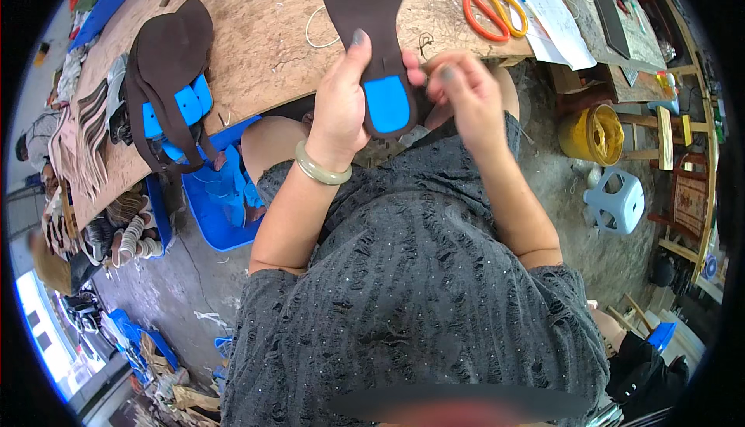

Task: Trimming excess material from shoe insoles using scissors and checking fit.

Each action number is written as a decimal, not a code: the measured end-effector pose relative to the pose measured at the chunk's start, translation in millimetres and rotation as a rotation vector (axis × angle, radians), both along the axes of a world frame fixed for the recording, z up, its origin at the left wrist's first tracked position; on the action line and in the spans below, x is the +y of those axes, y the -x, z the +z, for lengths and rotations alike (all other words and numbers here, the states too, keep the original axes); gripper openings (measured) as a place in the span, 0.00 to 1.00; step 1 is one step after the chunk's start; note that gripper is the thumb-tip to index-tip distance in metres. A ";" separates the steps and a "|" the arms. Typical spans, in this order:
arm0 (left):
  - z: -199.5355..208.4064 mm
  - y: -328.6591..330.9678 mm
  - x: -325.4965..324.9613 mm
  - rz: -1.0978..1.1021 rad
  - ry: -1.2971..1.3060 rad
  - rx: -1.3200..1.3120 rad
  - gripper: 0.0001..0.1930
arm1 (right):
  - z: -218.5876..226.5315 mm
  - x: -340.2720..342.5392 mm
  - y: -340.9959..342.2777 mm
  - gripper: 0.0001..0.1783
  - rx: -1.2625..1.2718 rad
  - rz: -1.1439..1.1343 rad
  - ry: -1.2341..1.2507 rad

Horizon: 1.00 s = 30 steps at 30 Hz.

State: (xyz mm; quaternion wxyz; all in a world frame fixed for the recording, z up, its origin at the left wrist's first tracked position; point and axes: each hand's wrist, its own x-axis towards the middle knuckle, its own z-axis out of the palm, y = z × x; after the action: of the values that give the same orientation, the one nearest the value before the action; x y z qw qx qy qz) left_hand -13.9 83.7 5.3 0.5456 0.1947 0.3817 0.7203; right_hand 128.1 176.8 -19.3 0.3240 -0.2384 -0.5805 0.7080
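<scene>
A dark brown insole [362, 8] stands tilted in front of me at the table edge. A bright blue heel pad [387, 106] covers its near end. My left hand [341, 101] is closed round the insole's narrow part, thumb on top, with fingertips showing past its right edge. Just right of that edge, my right hand [469, 97] has its thumb and fingers drawn together in a pinch. Whatever lies between those fingers, if anything, is too small or blurred to make out. A thin dark loop, perhaps thread [424, 41], lies on the table by the left fingertips.
More brown insoles [167, 58] with blue pads are piled on the wooden table [256, 31] at left. Orange-handled scissors [489, 14] and papers [555, 27] lie at right. A blue bin [203, 221] holds blue scraps below. A yellow bucket [578, 144] and a pale blue stool [617, 200] stand right.
</scene>
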 end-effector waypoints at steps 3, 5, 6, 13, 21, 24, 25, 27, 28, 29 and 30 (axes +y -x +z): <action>-4.1 -8.5 -7.5 -0.047 0.044 0.095 0.19 | 5.9 17.1 4.1 0.31 0.076 -0.029 0.093; -4.9 -19.4 -15.2 -0.109 0.094 0.103 0.17 | 12.9 13.5 11.3 0.41 0.166 0.095 0.106; -8.0 -25.2 -16.9 -0.113 0.047 0.117 0.16 | 15.2 12.1 11.1 0.42 0.104 0.140 0.131; -11.5 -47.0 -23.5 -0.230 0.165 0.017 0.16 | -6.9 28.0 9.6 0.25 0.254 -0.161 -0.031; -1.0 -43.2 -28.6 -0.323 0.240 0.098 0.20 | -2.8 26.4 0.5 0.15 0.122 -0.364 -0.252; -20.3 -24.3 -7.9 -0.015 0.081 0.387 0.23 | 3.2 14.5 0.6 0.15 0.006 -0.363 -0.423; -18.5 -23.6 -1.1 0.104 0.045 0.551 0.21 | 3.6 9.4 3.4 0.14 0.050 -0.376 -0.477; -23.2 -9.4 3.9 0.155 0.025 0.748 0.18 | 9.7 5.5 1.8 0.14 0.022 -0.274 -0.411; -23.3 -6.3 7.2 0.163 -0.008 0.666 0.16 | 11.3 7.3 2.1 0.14 0.007 -0.239 -0.328; -23.7 -4.0 9.5 0.170 -0.038 0.583 0.14 | 13.7 7.1 3.8 0.14 0.072 -0.245 -0.303; -22.7 -1.0 10.9 0.180 -0.049 0.564 0.14 | 17.6 7.2 3.2 0.14 0.047 -0.234 -0.320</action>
State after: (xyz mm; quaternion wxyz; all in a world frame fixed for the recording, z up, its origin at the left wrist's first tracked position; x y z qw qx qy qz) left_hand -12.9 94.6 -17.4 0.3469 0.3656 0.5164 0.6924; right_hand 124.9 184.1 -1.7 0.4514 -0.2329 -0.6462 0.5696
